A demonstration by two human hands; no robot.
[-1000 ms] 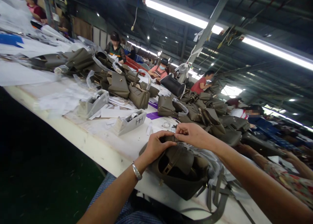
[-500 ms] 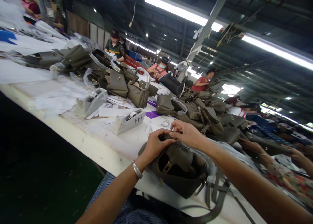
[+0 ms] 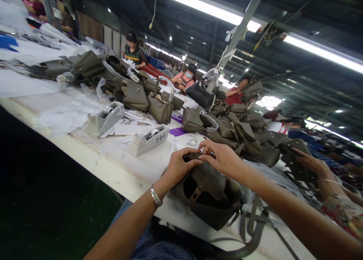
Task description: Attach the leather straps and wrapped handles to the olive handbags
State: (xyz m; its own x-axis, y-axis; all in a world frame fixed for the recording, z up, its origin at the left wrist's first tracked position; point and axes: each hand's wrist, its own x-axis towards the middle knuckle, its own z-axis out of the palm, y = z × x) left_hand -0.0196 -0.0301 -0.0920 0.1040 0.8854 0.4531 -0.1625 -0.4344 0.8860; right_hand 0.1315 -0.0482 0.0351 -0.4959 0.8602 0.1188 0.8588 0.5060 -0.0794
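An olive-brown handbag [image 3: 202, 211] lies tilted on the table edge in front of me, its mouth gaping toward me. A flap with a metal-framed slot [image 3: 195, 194] hangs across the opening. My left hand [image 3: 179, 167] pinches a dark strip at the bag's far upper part between thumb and fingers. Close beside it, my right hand [image 3: 222, 157] grips the same part with its fingertips, thumb bent in. The exact piece is mostly hidden by my fingers. A long strap [image 3: 253, 243] of the same colour trails from the bag's right side.
Two tape dispensers [image 3: 150, 139] stand to the left, near paper scraps [image 3: 66, 114]. Many similar handbags [image 3: 160, 108] are heaped along the table [image 3: 119, 161]. At the right, a co-worker's hand [image 3: 314, 164] touches another bag. Other people work farther back.
My right fingers have shifted slightly and curl closer in, with a dark strip now showing between the hands. The co-worker's hand at right has moved onto a dark bag piece.
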